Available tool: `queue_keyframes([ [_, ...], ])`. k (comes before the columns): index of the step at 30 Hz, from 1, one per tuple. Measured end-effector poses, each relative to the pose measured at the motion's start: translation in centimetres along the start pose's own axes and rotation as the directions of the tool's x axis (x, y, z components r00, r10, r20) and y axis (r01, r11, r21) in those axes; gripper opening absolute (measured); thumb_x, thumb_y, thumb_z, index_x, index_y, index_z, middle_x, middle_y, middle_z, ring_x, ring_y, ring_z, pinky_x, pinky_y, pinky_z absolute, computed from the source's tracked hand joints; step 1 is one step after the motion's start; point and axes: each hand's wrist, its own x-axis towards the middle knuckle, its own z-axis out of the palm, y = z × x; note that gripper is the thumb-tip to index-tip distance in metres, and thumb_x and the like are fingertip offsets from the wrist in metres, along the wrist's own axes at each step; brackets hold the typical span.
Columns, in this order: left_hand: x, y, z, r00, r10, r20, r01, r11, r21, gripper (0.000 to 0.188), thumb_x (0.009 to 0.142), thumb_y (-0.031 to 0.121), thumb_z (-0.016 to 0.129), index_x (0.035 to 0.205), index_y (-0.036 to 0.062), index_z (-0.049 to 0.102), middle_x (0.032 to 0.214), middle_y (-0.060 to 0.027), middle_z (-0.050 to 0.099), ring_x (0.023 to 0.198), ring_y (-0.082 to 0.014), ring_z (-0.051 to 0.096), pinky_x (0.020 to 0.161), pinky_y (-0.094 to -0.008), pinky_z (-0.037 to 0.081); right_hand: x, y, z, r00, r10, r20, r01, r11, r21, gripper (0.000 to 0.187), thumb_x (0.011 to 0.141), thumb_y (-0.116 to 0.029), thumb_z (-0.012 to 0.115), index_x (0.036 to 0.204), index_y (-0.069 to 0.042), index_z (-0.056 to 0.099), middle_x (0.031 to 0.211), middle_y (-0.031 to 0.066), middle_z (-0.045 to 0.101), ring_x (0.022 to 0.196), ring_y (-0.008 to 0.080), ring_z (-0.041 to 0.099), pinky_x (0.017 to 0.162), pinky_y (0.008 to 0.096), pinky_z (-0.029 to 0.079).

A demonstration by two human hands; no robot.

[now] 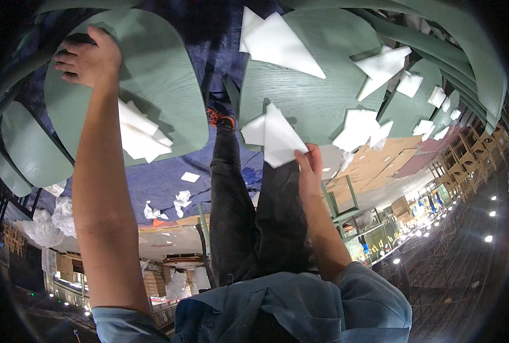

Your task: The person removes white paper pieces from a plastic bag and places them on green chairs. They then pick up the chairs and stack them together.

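Observation:
My right hand pinches the corner of a thin white foam sheet between thumb and fingers. That sheet overlaps the near edge of a green wooden chair seat, beside another white piece lying there. Stretched far forward, my left hand has its fingers spread over a second green chair seat, at its far left side. I cannot tell whether the palm presses on the wood. Near my left forearm, a bunch of folded white sheets lies on that seat's front edge.
More white sheets lie on the right seat, with smaller pieces on the seats farther right. Green chair backs line the right rim. Blue cloth covers the floor, with scraps on it. Crumpled white wrapping and flat cardboard lie nearby.

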Motion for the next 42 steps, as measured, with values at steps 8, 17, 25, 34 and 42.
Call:
queue_keyframes([
  [8, -0.2, 0.2, -0.3, 1.000, 0.003, 0.011, -0.003, 1.000, -0.009, 0.090, 0.098, 0.062, 0.034, 0.160, -0.0027, 0.020, 0.164, -0.0353, 0.016, 0.155, -0.0484, 0.011, 0.125, -0.0570, 0.006, 1.3, -1.4, 2.7, 0.951, -0.308, 0.028, 0.244, 0.694, -0.677, 0.054, 0.087, -0.018, 0.078, 0.132, -0.001, 0.054, 0.127, 0.0196, 0.060, 0.120, 0.0346, 0.057, 0.102, 0.0453, 0.046],
  [17, -0.2, 0.2, -0.3, 1.000, 0.024, 0.004, -0.024, 1.000, -0.018, 0.089, 0.098, 0.061, 0.034, 0.159, -0.0024, 0.021, 0.163, -0.0361, 0.017, 0.154, -0.0497, 0.011, 0.125, -0.0583, 0.006, 2.8, -3.0, 4.9, 0.859, -0.472, 0.197, 0.417, 0.425, -0.803, 0.043, 0.083, -0.026, 0.083, 0.118, -0.006, 0.066, 0.122, 0.0186, 0.061, 0.118, 0.0350, 0.055, 0.104, 0.0441, 0.042],
  [25, -0.2, 0.1, -0.2, 1.000, 0.011, 0.000, -0.011, 1.000, -0.018, 0.090, 0.098, 0.062, 0.035, 0.159, -0.0025, 0.023, 0.163, -0.0360, 0.018, 0.154, -0.0497, 0.012, 0.125, -0.0582, 0.007, 2.2, -5.7, 1.9, 0.981, -0.094, 0.168, 0.132, 0.964, -0.230, 0.014, 0.098, -0.010, 0.071, 0.110, -0.003, 0.067, 0.096, -0.0026, 0.069, 0.087, 0.0048, 0.060, 0.081, 0.0216, 0.046],
  [34, -0.2, 0.1, -0.3, 1.000, 0.018, 0.005, -0.018, 1.000, -0.022, 0.092, 0.096, 0.062, 0.035, 0.158, -0.0046, 0.023, 0.163, -0.0370, 0.017, 0.154, -0.0496, 0.012, 0.125, -0.0574, 0.007, 4.2, -2.8, 4.1, 0.943, -0.321, 0.090, 0.324, 0.817, -0.477, 0.028, 0.091, -0.021, 0.078, 0.108, -0.002, 0.067, 0.101, 0.0083, 0.069, 0.092, 0.0179, 0.062, 0.084, 0.0313, 0.048],
  [42, -0.2, 0.0, 0.0, 0.999, 0.041, -0.028, -0.043, 0.997, -0.067, 0.093, 0.096, 0.064, 0.036, 0.158, -0.0040, 0.025, 0.163, -0.0373, 0.017, 0.153, -0.0513, 0.013, 0.124, -0.0605, 0.009, 3.0, -1.7, 6.8, 0.838, -0.494, 0.230, 0.520, 0.599, -0.608, 0.031, 0.088, -0.020, 0.077, 0.113, -0.004, 0.067, 0.103, 0.0148, 0.067, 0.097, 0.0324, 0.063, 0.088, 0.0424, 0.050],
])
